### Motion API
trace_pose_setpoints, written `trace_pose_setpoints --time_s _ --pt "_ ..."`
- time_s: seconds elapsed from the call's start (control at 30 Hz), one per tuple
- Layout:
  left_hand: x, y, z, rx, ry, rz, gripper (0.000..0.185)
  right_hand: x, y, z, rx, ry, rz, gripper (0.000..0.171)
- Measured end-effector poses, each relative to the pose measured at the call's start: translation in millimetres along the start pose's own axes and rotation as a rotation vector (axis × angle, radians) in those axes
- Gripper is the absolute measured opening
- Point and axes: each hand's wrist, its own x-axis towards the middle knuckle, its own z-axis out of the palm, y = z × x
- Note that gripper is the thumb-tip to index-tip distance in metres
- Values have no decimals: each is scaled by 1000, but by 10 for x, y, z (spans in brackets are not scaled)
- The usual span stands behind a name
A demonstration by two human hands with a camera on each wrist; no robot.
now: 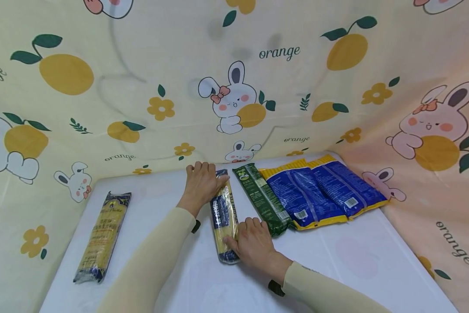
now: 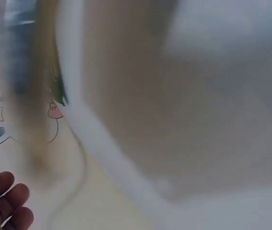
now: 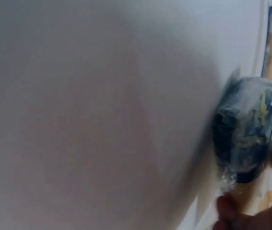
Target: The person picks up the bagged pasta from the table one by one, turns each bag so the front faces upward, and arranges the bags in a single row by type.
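White tabletop (image 1: 355, 261), backed by bunny-print cloth (image 1: 140, 87); a spaghetti packet (image 1: 223, 217) is clasped by left hand (image 1: 201, 183) and right hand (image 1: 254, 243). Its blurred end is seen only by the right wrist.

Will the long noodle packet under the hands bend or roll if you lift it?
The noodle packet is long, thin and lies straight, so it probably stays stiff. The left hand and right hand hold its two ends, which suggests lifting it by one end could snap the noodles. Its wrapper looks shiny, so it may be slippery, and its rounded end hints it could roll.
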Motion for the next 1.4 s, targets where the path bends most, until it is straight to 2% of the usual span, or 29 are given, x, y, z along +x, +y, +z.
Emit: trace_pose_setpoints --time_s 0.17,0.23,0.3,0.43,0.53,0.6,0.7,0.8,0.9,1.07,1.3,1.4 --pt "-115 31 100 2 -107 -44 63 33 -11 -14 60 -142 38 59" --pt "-186 79 128 6 -146 -57 57 61 47 -37 61 -143 35 56" --pt "-280 159 131 0 -177 -60 56 104 156 -74 45 -94 11 50" --pt "-534 405 85 -32 -198 -15 56 231 500 -137 -60 85 -57 32" --pt "-736 632 71 -92 -229 26 63 308 779 -150 -113 125 -72 27" --pt "-852 774 70 -145 -294 32 72 333 926 -144 -115 72 -65 38" --pt "-978 930 91 -207 -395 27 82 344 1063 -118 -82 -79 -40 60" --pt "-1051 992 160 -218 -444 18 84 336 1109 -91 -16 -240 -3 72" --pt "-1093 975 255 -196 -433 21 80 326 1104 -65 20 -344 31 77" --pt "-1147 839 320 -148 -391 59 73 324 1083 -53 31 -375 44 79" --pt "-1288 428 289 -99 -382 122 66 293 1083 -36 48 -383 39 78" --pt "-1361 211 261 -88 -389 127 65 283 1094 -13 54 -377 38 79"
